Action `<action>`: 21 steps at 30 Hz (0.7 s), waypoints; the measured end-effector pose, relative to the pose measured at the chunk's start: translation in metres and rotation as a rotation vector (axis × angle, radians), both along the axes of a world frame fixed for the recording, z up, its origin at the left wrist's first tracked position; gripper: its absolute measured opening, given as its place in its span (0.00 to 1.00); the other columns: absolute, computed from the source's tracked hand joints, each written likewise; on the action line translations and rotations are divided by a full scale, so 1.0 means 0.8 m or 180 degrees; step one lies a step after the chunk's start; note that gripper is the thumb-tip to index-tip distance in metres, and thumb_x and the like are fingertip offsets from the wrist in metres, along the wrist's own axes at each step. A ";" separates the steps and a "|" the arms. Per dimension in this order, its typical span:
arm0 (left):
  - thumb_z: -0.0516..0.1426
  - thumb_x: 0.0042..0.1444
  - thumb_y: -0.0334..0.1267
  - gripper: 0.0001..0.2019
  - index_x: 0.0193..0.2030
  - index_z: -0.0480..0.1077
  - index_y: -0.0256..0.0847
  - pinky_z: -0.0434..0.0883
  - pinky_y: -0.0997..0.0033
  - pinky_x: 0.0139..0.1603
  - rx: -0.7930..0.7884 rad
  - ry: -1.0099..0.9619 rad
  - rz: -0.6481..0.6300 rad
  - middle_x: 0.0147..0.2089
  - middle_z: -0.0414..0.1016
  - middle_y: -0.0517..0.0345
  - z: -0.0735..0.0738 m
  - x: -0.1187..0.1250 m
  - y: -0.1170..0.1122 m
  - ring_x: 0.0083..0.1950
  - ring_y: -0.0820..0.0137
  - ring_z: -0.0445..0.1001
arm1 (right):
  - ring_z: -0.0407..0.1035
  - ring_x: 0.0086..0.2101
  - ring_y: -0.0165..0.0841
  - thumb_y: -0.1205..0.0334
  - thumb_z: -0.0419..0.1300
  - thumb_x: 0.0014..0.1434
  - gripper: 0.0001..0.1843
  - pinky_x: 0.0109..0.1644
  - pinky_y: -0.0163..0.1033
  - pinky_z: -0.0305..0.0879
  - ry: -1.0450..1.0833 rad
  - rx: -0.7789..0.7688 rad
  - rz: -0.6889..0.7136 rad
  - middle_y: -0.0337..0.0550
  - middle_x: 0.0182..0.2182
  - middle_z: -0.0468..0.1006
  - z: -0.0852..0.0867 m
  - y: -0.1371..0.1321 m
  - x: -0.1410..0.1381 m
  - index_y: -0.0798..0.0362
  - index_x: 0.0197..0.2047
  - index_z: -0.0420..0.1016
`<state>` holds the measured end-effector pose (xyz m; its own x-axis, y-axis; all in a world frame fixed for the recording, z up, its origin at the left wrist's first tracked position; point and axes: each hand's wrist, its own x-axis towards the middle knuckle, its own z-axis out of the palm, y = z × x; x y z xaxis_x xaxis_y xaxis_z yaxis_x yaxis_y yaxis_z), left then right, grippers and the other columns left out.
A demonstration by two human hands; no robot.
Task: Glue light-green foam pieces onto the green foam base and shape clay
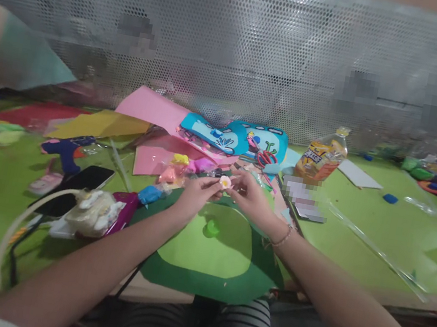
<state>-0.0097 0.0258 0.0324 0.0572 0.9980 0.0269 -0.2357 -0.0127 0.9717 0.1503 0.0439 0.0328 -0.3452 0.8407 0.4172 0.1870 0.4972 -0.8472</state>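
Between my fingertips is a small white flower with a yellow centre [225, 182], which looks like soft modelling clay. My left hand [200, 191] pinches it from the left side. From the right, the fingers of my right hand [250, 194] close on its other edge; a bracelet circles that wrist. Below both hands lies a dark green sheet [181, 280] with a lighter green rounded panel [181, 253] on it. A bright green lump [212, 228] sits on the panel.
Blue decorated cutouts [223, 135], pink paper [152, 109] and red-handled scissors [266, 159] lie behind my hands. A bottle with orange label [323, 156] stands at right. Left are a blue glue gun [66, 151], black phone [85, 185] and maroon packet [122, 214]. A perforated metal screen [238, 49] backs the table.
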 end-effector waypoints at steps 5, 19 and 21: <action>0.64 0.44 0.47 0.16 0.33 0.77 0.35 0.70 0.73 0.34 -0.0045 -0.0064 -0.0336 0.31 0.77 0.51 0.002 0.003 -0.006 0.30 0.72 0.73 | 0.68 0.35 0.32 0.63 0.59 0.55 0.13 0.36 0.38 0.69 -0.0389 0.0787 -0.0022 0.45 0.39 0.71 0.001 0.002 0.006 0.48 0.45 0.74; 0.66 0.42 0.45 0.16 0.19 0.70 0.34 0.58 0.80 0.18 -0.0186 0.0150 0.0002 0.18 0.70 0.57 -0.004 0.004 -0.003 0.17 0.79 0.63 | 0.66 0.28 0.32 0.53 0.60 0.55 0.10 0.31 0.37 0.63 -0.0592 0.0852 -0.0181 0.42 0.29 0.74 -0.007 0.005 0.003 0.50 0.35 0.77; 0.64 0.46 0.41 0.13 0.21 0.71 0.33 0.62 0.81 0.21 -0.0301 -0.0176 -0.0009 0.20 0.72 0.56 0.000 0.005 -0.003 0.19 0.80 0.65 | 0.67 0.27 0.32 0.54 0.59 0.56 0.11 0.30 0.37 0.63 -0.0478 0.0687 -0.0331 0.43 0.28 0.75 0.000 0.009 0.009 0.52 0.34 0.76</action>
